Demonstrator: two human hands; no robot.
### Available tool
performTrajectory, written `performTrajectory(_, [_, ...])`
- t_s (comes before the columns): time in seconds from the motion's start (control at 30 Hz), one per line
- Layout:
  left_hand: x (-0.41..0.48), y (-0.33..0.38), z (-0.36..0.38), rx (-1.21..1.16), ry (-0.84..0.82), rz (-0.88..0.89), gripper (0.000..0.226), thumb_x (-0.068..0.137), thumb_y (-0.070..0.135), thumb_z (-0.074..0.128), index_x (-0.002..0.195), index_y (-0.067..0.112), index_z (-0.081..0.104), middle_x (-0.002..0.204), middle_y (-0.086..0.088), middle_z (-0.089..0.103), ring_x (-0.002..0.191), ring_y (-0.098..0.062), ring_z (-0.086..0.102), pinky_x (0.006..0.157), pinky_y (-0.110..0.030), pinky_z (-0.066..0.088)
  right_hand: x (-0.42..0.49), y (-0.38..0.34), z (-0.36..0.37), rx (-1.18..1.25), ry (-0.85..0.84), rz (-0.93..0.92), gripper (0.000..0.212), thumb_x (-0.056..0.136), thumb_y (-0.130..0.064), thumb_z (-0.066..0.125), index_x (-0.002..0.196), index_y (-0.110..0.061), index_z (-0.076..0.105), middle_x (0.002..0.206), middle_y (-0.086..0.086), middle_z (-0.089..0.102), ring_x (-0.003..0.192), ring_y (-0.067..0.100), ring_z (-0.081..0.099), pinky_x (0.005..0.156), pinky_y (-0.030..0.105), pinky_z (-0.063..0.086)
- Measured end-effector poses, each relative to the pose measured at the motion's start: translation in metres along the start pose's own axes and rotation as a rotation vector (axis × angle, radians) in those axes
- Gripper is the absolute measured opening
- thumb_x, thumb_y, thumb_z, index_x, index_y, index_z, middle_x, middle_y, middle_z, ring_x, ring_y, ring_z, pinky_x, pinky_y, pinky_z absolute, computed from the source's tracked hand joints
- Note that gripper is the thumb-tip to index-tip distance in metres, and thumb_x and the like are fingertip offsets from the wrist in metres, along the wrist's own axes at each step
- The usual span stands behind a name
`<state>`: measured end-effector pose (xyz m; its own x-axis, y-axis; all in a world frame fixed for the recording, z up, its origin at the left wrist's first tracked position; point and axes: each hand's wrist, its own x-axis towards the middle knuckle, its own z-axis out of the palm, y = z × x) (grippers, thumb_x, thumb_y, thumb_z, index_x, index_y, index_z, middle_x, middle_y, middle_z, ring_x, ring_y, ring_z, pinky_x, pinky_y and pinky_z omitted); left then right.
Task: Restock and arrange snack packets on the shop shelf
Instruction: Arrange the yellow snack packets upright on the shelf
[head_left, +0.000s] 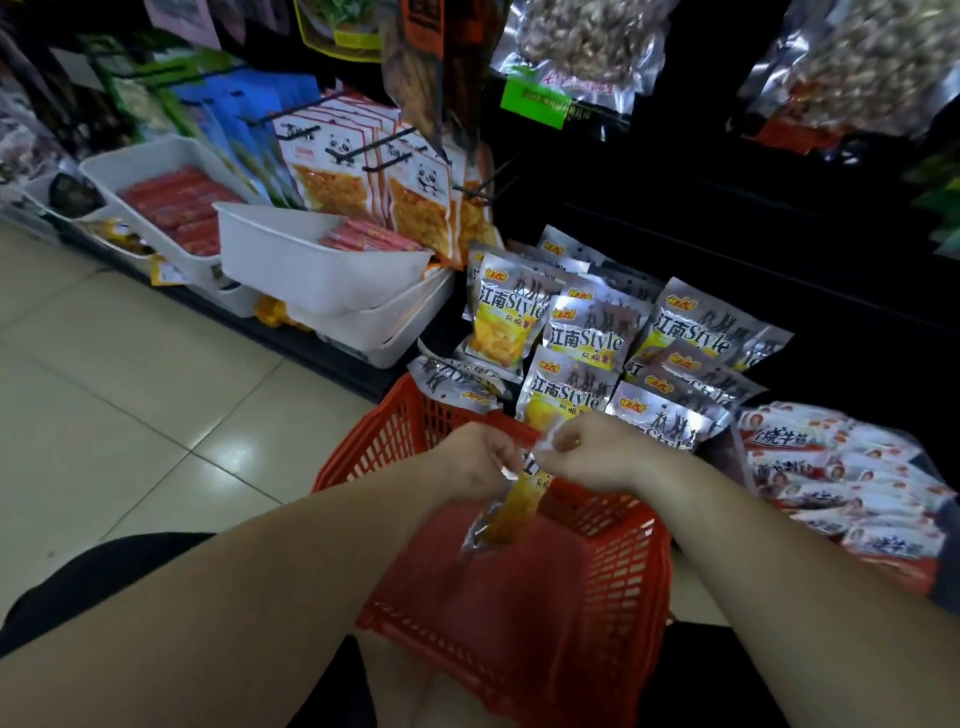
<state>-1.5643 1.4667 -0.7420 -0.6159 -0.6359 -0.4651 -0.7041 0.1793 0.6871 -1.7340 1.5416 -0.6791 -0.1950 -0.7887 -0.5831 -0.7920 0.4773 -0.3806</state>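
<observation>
A silver and yellow snack packet hangs edge-on over the red plastic basket. My left hand and my right hand both pinch its top edge from either side. Just beyond my hands, several matching silver packets stand in rows on the dark low shelf. One more silver packet lies at the basket's far rim.
White bins with red sausage sticks stand to the left. Panda-print packets hang on hooks above them. Red and white packets lie at the right. Bags of nuts hang overhead. Tiled floor spreads to the left.
</observation>
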Motion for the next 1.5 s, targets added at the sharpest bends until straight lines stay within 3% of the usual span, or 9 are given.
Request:
performTrajectory(0.07, [-0.002,-0.005,-0.001,0.038,-0.027,-0.008,0.025,0.085,-0.002,0.070,0.097,0.017,0.081,0.101,-0.003,0.078,0.094,-0.019,0.074,0.083,-0.033,0.063,-0.007,0.002,0.003,0.023,0.001,-0.011,0.030,0.099,-0.046,0.064,0.083,-0.020,0.064,0.088,0.001,0.060,0.078,0.017,0.057,0.067,0.028,0.041])
performTrajectory(0.33, [-0.026,-0.014,-0.017,-0.067,0.144,-0.017,0.023,0.093,0.005,0.063,0.097,0.018,0.080,0.100,-0.001,0.075,0.096,-0.016,0.070,0.079,-0.023,0.058,-0.017,-0.002,0.015,0.071,0.142,-0.050,0.024,0.098,-0.048,0.066,0.103,-0.024,0.071,0.112,-0.003,0.067,0.108,0.019,0.063,0.089,0.031,0.048])
performTrajectory(0.63, [-0.022,0.000,-0.071,-0.288,0.322,0.069,0.021,0.094,-0.004,0.060,0.100,0.002,0.078,0.084,-0.005,0.070,0.076,-0.013,0.066,0.055,-0.007,0.046,0.027,-0.026,-0.019,0.043,0.201,-0.094,0.023,0.105,-0.037,0.059,0.084,-0.028,0.064,0.084,-0.001,0.064,0.072,0.020,0.062,0.076,0.046,0.056])
performTrajectory(0.8, [0.022,0.023,-0.112,-0.411,0.375,0.024,0.021,0.095,-0.009,0.057,0.105,-0.001,0.074,0.092,-0.012,0.067,0.093,-0.029,0.068,0.081,-0.031,0.059,0.082,-0.040,-0.027,0.279,0.338,-0.134,0.019,0.107,-0.027,0.053,0.107,-0.017,0.069,0.087,-0.001,0.065,0.060,0.016,0.053,0.056,0.027,0.047])
performTrajectory(0.9, [0.070,0.041,-0.124,-0.544,0.389,-0.015,0.020,0.095,-0.009,0.058,0.093,0.006,0.071,0.101,-0.020,0.071,0.099,-0.041,0.071,0.071,-0.042,0.063,0.126,-0.038,-0.023,0.249,0.480,-0.178,0.030,0.105,-0.031,0.056,0.133,-0.023,0.063,0.126,0.000,0.066,0.098,0.017,0.067,0.078,0.030,0.052])
performTrajectory(1.07, [0.155,0.027,-0.123,-0.637,0.475,0.038,0.018,0.096,-0.009,0.058,0.105,-0.001,0.072,0.081,-0.003,0.064,0.063,-0.013,0.062,0.046,-0.015,0.048,0.204,-0.038,-0.049,0.102,0.561,-0.171,0.049,0.102,-0.037,0.060,0.149,-0.030,0.049,0.149,-0.001,0.050,0.117,0.029,0.062,0.086,0.037,0.053])
performTrajectory(1.17, [0.183,-0.002,-0.119,-0.680,0.476,-0.016,0.024,0.090,-0.016,0.058,0.087,0.005,0.070,0.077,-0.002,0.061,0.065,-0.015,0.058,0.058,-0.021,0.053,0.245,-0.034,-0.072,-0.022,0.660,-0.106,0.032,0.100,-0.037,0.059,0.131,-0.029,0.057,0.131,0.001,0.062,0.108,0.027,0.064,0.082,0.039,0.056])
performTrajectory(1.37, [0.202,-0.025,-0.123,-0.714,0.552,-0.043,0.031,0.089,-0.007,0.056,0.081,0.017,0.073,0.088,-0.013,0.073,0.080,-0.027,0.064,0.074,-0.036,0.051,0.280,-0.032,-0.082,-0.266,0.719,0.016,0.044,0.098,-0.036,0.060,0.140,-0.025,0.056,0.140,0.003,0.054,0.133,0.028,0.047,0.098,0.038,0.046])
performTrajectory(1.5, [0.202,-0.022,-0.119,-0.753,0.515,-0.021,0.033,0.094,-0.009,0.054,0.080,0.015,0.072,0.085,-0.011,0.067,0.072,-0.024,0.057,0.065,-0.029,0.046,0.285,-0.032,-0.079,-0.281,0.743,0.025,0.022,0.093,-0.032,0.065,0.114,-0.025,0.068,0.125,0.004,0.059,0.122,0.028,0.051,0.094,0.037,0.046])
